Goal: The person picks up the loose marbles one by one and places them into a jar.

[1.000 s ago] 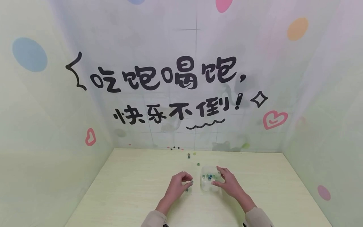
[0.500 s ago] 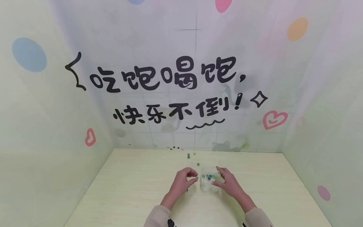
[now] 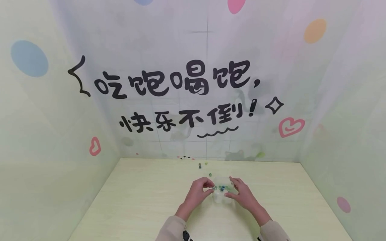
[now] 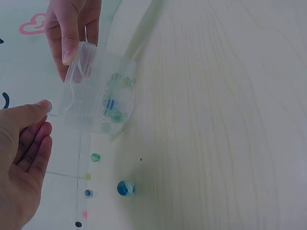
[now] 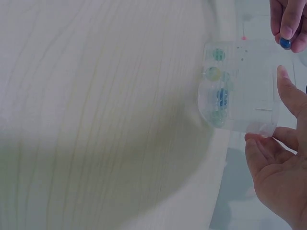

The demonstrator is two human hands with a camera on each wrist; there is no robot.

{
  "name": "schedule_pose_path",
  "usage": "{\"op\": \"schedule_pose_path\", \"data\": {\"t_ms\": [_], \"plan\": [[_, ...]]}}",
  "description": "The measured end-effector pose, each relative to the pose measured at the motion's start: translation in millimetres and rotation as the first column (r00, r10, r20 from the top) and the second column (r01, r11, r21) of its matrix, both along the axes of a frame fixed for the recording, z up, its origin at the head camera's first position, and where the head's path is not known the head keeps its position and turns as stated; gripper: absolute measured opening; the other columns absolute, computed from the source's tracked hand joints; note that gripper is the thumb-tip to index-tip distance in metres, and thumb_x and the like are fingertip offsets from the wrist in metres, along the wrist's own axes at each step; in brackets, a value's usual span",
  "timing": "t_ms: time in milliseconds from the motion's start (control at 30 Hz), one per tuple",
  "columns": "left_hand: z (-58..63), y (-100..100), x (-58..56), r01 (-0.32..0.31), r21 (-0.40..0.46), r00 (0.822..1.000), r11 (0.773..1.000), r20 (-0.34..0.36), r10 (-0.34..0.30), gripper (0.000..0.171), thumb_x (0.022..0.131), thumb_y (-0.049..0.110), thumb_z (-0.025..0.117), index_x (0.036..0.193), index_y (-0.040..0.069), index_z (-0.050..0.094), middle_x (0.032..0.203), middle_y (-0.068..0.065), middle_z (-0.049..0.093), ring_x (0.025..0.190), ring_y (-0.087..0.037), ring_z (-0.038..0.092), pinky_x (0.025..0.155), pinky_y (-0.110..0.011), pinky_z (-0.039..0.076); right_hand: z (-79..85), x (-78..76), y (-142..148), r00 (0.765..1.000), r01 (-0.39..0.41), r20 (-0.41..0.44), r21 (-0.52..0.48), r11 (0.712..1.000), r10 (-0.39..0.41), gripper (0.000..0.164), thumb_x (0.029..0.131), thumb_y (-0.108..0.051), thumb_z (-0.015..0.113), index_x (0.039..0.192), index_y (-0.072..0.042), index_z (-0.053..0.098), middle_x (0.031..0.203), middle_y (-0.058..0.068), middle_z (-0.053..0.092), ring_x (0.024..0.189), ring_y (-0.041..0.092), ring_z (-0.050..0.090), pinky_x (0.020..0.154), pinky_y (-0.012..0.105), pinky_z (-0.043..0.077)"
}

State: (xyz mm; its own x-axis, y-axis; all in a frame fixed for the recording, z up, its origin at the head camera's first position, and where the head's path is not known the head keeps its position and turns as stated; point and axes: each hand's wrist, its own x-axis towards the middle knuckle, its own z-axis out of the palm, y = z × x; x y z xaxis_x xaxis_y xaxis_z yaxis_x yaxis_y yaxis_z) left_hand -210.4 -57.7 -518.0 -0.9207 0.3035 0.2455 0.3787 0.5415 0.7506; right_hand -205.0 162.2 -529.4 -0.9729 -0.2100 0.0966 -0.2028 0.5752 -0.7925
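Note:
My left hand pinches a blue marble between thumb and fingers, at the left rim of a clear plastic box. On the box's right side, my right hand grips the wall with thumb and fingers. Inside, several green and blue marbles lie on the bottom. A blue-and-white marble is on the table near my left hand in the left wrist view; the hand hides that spot in the head view.
Behind the box, a green marble, dark marbles and a yellow-green marble lie on the pale wooden table. A printed cloth wall closes off the back, with further walls at both sides.
My left hand has moved right and slightly up with its marble, from the tabletop to the box's left rim. The right hand keeps its grip on the box, which stays in place.

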Motion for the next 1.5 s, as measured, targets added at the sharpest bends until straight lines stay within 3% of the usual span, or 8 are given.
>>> {"op": "schedule_pose_path", "data": {"t_ms": [333, 633, 1500], "plan": [[-4.9, 8, -3.8, 0.014, -0.037, 1.0, 0.999, 0.016, -0.013, 0.014, 0.087, 0.009, 0.076, 0.098, 0.013, 0.07, 0.097, 0.001, 0.071, 0.092, -0.013, 0.068, 0.085, -0.026, 0.058, 1.6, 1.7, -1, 1.0, 0.004, -0.007, 0.006, 1.0, -0.003, 0.075, 0.084, -0.017, 0.079, 0.144, 0.009, 0.043, 0.138, 0.026, 0.051, 0.13, 0.045, 0.052, 0.107, 0.049, 0.046], [-2.1, 11, -5.8, 0.022, -0.046, 1.0, 0.999, 0.012, -0.022, 0.014, 0.087, 0.007, 0.076, 0.098, 0.012, 0.069, 0.098, -0.001, 0.072, 0.092, -0.014, 0.067, 0.085, -0.026, 0.058, 3.6, 1.2, 0, 1.0, 0.0, -0.011, 0.006, 1.0, 0.001, 0.074, 0.085, -0.017, 0.079, 0.144, 0.01, 0.043, 0.139, 0.027, 0.051, 0.129, 0.045, 0.052, 0.107, 0.049, 0.046], [-14.0, -14, -2.0, -0.025, -0.027, 0.999, 0.999, 0.042, 0.026, 0.013, 0.086, 0.006, 0.076, 0.097, 0.012, 0.07, 0.096, -0.001, 0.071, 0.089, -0.013, 0.066, 0.083, -0.028, 0.059, 7.1, 2.9, -1, 1.0, 0.01, -0.002, 0.025, 1.0, -0.01, 0.075, 0.083, -0.017, 0.08, 0.143, 0.01, 0.044, 0.136, 0.026, 0.053, 0.129, 0.045, 0.053, 0.106, 0.047, 0.047]]}}
